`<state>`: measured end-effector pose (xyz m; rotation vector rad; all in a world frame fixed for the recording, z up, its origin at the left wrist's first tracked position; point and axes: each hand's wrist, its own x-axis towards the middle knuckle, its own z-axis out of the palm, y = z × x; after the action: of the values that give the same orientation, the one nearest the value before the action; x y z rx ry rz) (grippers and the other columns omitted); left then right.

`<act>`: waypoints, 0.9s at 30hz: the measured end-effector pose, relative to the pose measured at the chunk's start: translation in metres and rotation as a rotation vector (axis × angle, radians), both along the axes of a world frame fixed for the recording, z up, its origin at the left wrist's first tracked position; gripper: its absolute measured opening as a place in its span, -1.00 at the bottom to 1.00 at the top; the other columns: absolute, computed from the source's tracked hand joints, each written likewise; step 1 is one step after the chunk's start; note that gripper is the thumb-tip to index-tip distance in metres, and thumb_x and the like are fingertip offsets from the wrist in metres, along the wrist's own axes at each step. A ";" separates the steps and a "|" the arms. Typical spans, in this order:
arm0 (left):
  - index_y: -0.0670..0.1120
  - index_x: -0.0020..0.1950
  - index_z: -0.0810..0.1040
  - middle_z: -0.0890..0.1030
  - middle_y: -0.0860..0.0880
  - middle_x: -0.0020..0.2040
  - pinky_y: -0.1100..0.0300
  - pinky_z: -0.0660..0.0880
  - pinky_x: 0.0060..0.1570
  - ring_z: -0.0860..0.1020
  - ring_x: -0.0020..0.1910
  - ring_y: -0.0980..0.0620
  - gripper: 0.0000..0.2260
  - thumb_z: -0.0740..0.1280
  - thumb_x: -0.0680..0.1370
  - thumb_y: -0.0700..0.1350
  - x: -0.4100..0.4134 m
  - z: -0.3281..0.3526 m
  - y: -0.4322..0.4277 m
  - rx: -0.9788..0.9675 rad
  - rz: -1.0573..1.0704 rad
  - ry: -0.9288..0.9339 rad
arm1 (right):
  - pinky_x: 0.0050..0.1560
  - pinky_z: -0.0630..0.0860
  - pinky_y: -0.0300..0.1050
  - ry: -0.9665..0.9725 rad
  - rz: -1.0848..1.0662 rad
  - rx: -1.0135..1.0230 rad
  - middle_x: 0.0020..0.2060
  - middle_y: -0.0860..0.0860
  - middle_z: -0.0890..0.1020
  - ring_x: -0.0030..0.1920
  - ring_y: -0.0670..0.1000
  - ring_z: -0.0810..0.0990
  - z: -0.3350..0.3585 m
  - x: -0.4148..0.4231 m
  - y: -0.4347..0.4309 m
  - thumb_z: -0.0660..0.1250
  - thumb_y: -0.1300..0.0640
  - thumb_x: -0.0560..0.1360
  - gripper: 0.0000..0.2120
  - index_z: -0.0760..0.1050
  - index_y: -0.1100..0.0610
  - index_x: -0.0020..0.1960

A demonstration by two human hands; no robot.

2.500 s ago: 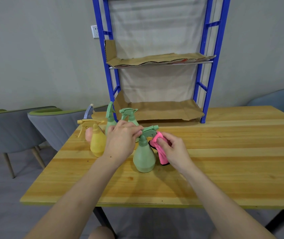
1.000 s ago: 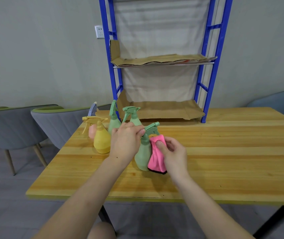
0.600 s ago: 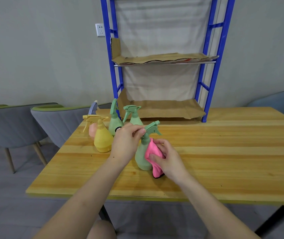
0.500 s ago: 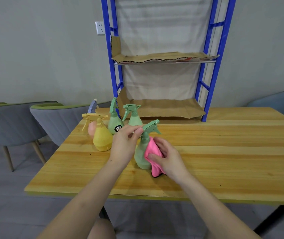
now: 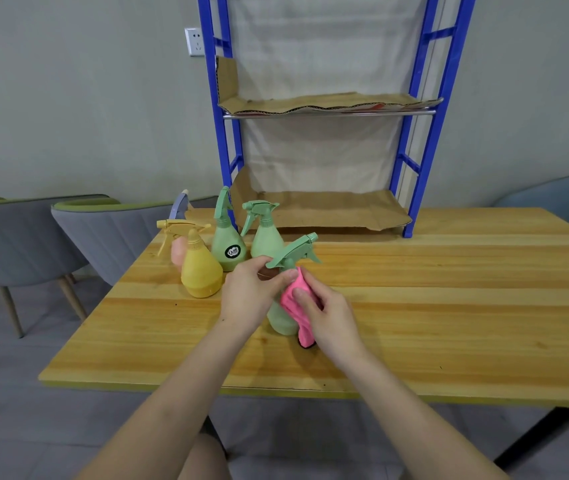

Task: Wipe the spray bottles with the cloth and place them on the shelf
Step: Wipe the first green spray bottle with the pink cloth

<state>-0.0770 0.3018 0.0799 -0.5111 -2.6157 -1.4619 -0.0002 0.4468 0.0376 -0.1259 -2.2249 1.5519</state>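
A green spray bottle point(image 5: 281, 320) stands on the wooden table point(image 5: 449, 306) in front of me. My left hand point(image 5: 252, 294) pinches it at the neck, just under the trigger head. My right hand point(image 5: 328, 315) presses a pink cloth point(image 5: 295, 303) against the bottle's right side, high up near the neck. Behind and to the left stand a yellow bottle point(image 5: 200, 271), two more green bottles point(image 5: 226, 242) point(image 5: 265, 233) and a pink bottle point(image 5: 177, 249) partly hidden by the yellow one. The blue shelf point(image 5: 411, 161) rises at the table's far edge.
Cardboard sheets line the lower shelf level point(image 5: 328, 207) and the upper level point(image 5: 328, 103). Grey chairs point(image 5: 103, 230) stand left of the table, and another chair point(image 5: 560, 199) sits at the far right. The table's near edge runs just below my forearms.
My right hand has slid the pink cloth up the green bottle's side, from low on the body to near the neck. My left hand has kept its hold at the neck.
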 end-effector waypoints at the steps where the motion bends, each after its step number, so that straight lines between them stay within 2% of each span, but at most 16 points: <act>1: 0.05 0.21 0.68 0.75 0.09 0.03 -0.10 0.66 0.04 0.70 0.05 0.05 -0.13 0.29 0.21 0.68 -0.002 -0.001 -0.001 -0.003 -0.001 0.001 | 0.20 0.63 -0.16 0.007 0.004 0.003 0.11 -0.30 0.68 0.18 -0.26 0.65 0.002 -0.001 -0.002 0.35 0.01 0.68 -0.55 0.43 -0.08 0.56; 3: 0.06 0.22 0.68 0.75 0.10 0.03 -0.08 0.66 0.03 0.70 0.04 0.06 -0.12 0.29 0.21 0.68 -0.005 -0.001 -0.003 -0.005 -0.005 -0.005 | 0.15 0.63 -0.22 -0.001 0.020 0.028 0.12 -0.30 0.67 0.16 -0.27 0.65 0.003 -0.001 0.000 0.36 0.06 0.68 -0.54 0.42 -0.10 0.56; 8: 0.07 0.10 0.69 0.72 0.12 -0.13 -0.07 0.66 -0.07 0.68 -0.10 0.09 -0.49 0.43 0.38 0.42 0.002 0.004 0.001 -0.031 0.014 0.012 | 0.20 0.63 -0.22 -0.094 0.078 0.106 0.21 -0.20 0.69 0.18 -0.25 0.66 -0.007 0.005 0.023 0.36 0.12 0.68 -0.51 0.40 -0.12 0.57; 10: 0.09 0.07 0.69 0.72 0.13 -0.15 -0.07 0.66 -0.08 0.68 -0.11 0.09 -0.49 0.39 0.36 0.45 0.005 0.004 0.001 -0.007 0.015 0.013 | 0.20 0.64 -0.18 -0.131 0.077 0.156 0.24 -0.16 0.69 0.17 -0.22 0.67 -0.007 0.006 0.029 0.36 0.11 0.68 -0.51 0.40 -0.11 0.57; 12: 0.11 0.09 0.69 0.72 0.14 -0.14 -0.06 0.66 -0.07 0.68 -0.09 0.10 -0.47 0.38 0.35 0.46 0.006 0.003 0.001 0.003 0.019 0.012 | 0.14 0.67 -0.10 -0.170 0.068 0.222 0.14 -0.15 0.73 0.09 -0.16 0.70 -0.006 0.005 0.034 0.35 0.11 0.68 -0.55 0.43 -0.13 0.54; 14: 0.11 0.07 0.70 0.72 0.16 -0.14 -0.04 0.65 -0.06 0.68 -0.09 0.12 -0.59 0.45 0.42 0.36 0.005 0.003 0.000 0.003 0.018 0.012 | 0.06 0.68 -0.01 -0.179 0.057 0.289 0.01 -0.13 0.76 -0.01 -0.12 0.72 -0.008 0.003 0.038 0.34 0.12 0.69 -0.60 0.51 -0.14 0.49; 17: 0.10 0.08 0.70 0.72 0.15 -0.13 -0.02 0.65 -0.05 0.67 -0.08 0.12 -0.71 0.51 0.49 0.24 0.005 0.004 0.000 0.006 0.017 0.010 | 0.02 0.68 0.01 -0.188 0.006 0.338 -0.07 -0.10 0.76 -0.07 -0.07 0.71 -0.012 0.001 0.037 0.33 0.13 0.69 -0.66 0.59 -0.11 0.42; 19: 0.09 0.08 0.70 0.72 0.15 -0.12 -0.03 0.65 -0.04 0.68 -0.08 0.12 -0.73 0.50 0.50 0.22 0.006 0.005 0.000 -0.003 0.010 0.016 | 0.03 0.67 0.03 -0.144 -0.034 0.310 -0.08 -0.07 0.77 -0.06 -0.03 0.72 -0.013 0.000 0.032 0.33 0.14 0.68 -0.67 0.61 -0.10 0.39; 21: 0.10 0.06 0.70 0.73 0.16 -0.12 -0.05 0.66 -0.02 0.69 -0.07 0.13 -0.76 0.50 0.51 0.20 0.004 0.004 -0.001 0.007 -0.009 0.015 | 0.06 0.67 -0.07 -0.076 -0.052 0.225 -0.02 -0.13 0.78 0.00 -0.07 0.72 -0.009 -0.002 0.024 0.34 0.13 0.68 -0.65 0.59 -0.14 0.42; 24: 0.10 0.03 0.71 0.74 0.16 -0.13 -0.09 0.66 0.00 0.69 -0.08 0.13 -0.83 0.52 0.52 0.14 0.000 0.004 -0.001 0.036 -0.038 -0.011 | -0.07 0.65 -0.20 -0.032 -0.027 0.108 -0.05 -0.22 0.76 -0.05 -0.11 0.72 0.001 -0.005 0.017 0.34 0.12 0.69 -0.65 0.56 -0.16 0.43; 27: 0.11 0.00 0.71 0.75 0.16 -0.14 -0.11 0.66 0.01 0.70 -0.08 0.13 -0.86 0.53 0.52 0.11 -0.003 0.002 -0.002 0.063 -0.051 -0.049 | -0.02 0.68 -0.10 -0.059 0.006 0.138 -0.07 -0.18 0.77 -0.04 -0.12 0.72 -0.004 -0.004 0.021 0.31 0.12 0.70 -0.66 0.59 -0.17 0.41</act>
<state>-0.0803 0.2999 0.0823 -0.5460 -2.6023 -1.5857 -0.0046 0.4676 0.0339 -0.1264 -2.3719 1.4097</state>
